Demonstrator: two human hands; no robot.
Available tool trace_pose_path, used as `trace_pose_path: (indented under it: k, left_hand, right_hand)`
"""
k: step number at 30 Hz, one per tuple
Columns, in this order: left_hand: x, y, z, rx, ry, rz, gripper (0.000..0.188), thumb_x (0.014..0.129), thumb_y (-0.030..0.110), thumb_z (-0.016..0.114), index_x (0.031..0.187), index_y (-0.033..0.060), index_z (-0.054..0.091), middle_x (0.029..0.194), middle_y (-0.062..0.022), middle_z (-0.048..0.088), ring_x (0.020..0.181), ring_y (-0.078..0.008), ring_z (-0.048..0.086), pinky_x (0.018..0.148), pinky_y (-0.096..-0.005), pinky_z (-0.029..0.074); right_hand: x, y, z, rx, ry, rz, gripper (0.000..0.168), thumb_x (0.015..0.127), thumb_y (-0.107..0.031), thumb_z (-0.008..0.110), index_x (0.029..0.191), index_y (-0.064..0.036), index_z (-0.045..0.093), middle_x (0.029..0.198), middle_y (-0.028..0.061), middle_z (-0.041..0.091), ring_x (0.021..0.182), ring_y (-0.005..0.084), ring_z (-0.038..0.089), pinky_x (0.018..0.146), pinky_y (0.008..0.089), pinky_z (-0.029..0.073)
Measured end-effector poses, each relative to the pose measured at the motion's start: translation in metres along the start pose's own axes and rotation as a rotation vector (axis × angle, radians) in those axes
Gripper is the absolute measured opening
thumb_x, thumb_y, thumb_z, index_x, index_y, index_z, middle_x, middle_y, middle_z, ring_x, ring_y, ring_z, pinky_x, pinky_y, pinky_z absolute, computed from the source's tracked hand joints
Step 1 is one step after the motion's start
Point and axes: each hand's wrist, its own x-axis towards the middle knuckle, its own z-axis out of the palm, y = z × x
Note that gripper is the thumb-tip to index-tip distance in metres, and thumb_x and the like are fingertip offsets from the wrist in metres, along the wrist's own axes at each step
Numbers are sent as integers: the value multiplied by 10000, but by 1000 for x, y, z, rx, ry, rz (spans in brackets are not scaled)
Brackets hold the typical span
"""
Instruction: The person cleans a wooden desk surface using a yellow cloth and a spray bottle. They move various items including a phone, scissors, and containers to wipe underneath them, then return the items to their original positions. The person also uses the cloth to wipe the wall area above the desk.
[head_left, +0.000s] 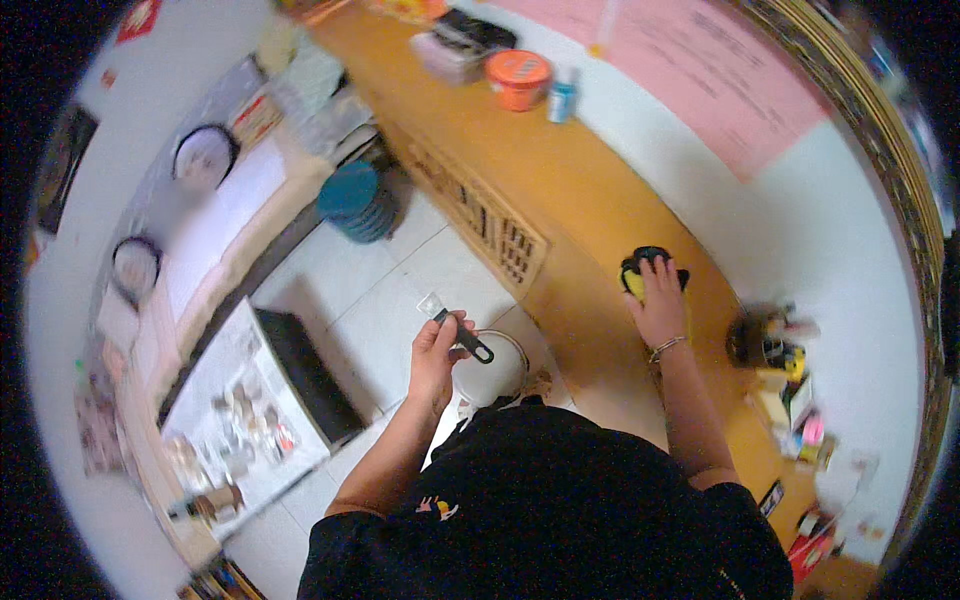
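Note:
My left hand (439, 352) is closed around the black handle of a small scraper (472, 341), its pale flat blade pointing up and to the left over the tiled floor. On the long wooden counter (600, 202), my right hand (658, 300) lies on a bunched black and yellow cloth (632, 282). The fingers spread over the cloth, and its underside is hidden. A bracelet circles my right wrist.
An orange-red tub (518, 79) and a blue-white bottle (561, 97) stand farther along the counter. Blue stacked stools (356, 201) stand on the floor. A round white stool (491, 371) is close before me. A low table (247, 420) holds clutter at left.

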Motion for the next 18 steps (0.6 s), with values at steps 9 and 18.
trace_pose_path:
  k: [9, 18]
  left_hand:
    - [-44, -23, -47, -2, 252, 75, 284, 940, 329, 499, 1036, 82, 601, 907, -2, 615, 807, -107, 557, 627, -276, 473]
    - [-82, -23, -65, -142, 354, 198, 248, 948, 287, 486, 1055, 82, 574, 855, 22, 606, 743, -69, 534, 580, -231, 432]
  right_hand:
    - [208, 9, 56, -87, -11, -283, 634, 893, -380, 506, 1363, 9, 336, 1431, 224, 293, 1327, 336, 281, 1103, 417, 223]
    - [300, -35, 54, -130, -117, -314, 696, 942, -499, 335, 1397, 22, 260, 1462, 202, 246, 1354, 331, 238, 1131, 441, 124]
